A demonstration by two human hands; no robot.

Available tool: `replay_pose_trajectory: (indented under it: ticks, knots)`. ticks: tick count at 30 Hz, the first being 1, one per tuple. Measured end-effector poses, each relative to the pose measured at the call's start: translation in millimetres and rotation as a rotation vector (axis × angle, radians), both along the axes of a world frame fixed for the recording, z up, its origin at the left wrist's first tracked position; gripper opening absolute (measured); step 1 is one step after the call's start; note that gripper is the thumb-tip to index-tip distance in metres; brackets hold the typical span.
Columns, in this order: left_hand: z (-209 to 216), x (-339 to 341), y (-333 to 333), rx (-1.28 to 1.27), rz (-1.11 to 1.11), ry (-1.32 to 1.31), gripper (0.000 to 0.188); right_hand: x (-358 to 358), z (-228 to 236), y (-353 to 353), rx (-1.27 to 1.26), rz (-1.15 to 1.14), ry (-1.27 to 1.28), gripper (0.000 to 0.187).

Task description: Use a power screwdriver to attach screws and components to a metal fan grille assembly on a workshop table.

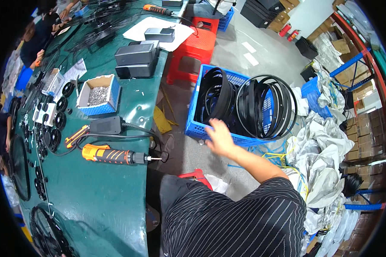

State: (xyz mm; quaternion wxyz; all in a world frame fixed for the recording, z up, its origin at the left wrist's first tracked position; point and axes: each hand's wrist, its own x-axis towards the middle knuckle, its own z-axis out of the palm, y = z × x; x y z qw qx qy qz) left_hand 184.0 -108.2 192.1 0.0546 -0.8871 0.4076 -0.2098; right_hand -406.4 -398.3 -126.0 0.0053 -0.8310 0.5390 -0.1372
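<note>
My right hand [221,139] reaches out over the near edge of a blue plastic crate [197,129], fingers stretched and apart, holding nothing. Inside the crate stand several black hoops: wide bands [216,92] at its left and a stack of thinner rings [281,111] leaning at its right. The fingertips are nearest the left bands; whether they touch one I cannot tell. My left hand does not show. On the green table [111,188] to the left lies an orange and black electric screwdriver [111,154], its bit toward the table edge.
A black power adapter [106,125] with a cable, a box of small metal parts [99,97] and grey cases [135,58] are on the table. Black wheel-like parts [55,137] and a spoked round frame [47,231] lie left. A red stool [193,47] and crumpled white sacks [319,145] flank the crate. Other people work at the far left.
</note>
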Motion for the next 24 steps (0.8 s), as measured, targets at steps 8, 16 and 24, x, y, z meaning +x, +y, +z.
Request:
replay_pose_trajectory:
  ticks: [8,16,24]
  knots:
    - [-14,-95,-21,-0.128,-0.148,0.637,0.043,-189,23,-48,-0.647,-1.248,0.202,0.07]
    - [-67,-116,-10,-0.094,-0.21,0.716,0.036,-299,-37,0,0.011,-1.604,-0.271,0.064]
    - [-87,-131,-11,-0.141,-0.25,0.868,0.034,-272,-7,-48,-0.322,-1.493,-0.346,0.062]
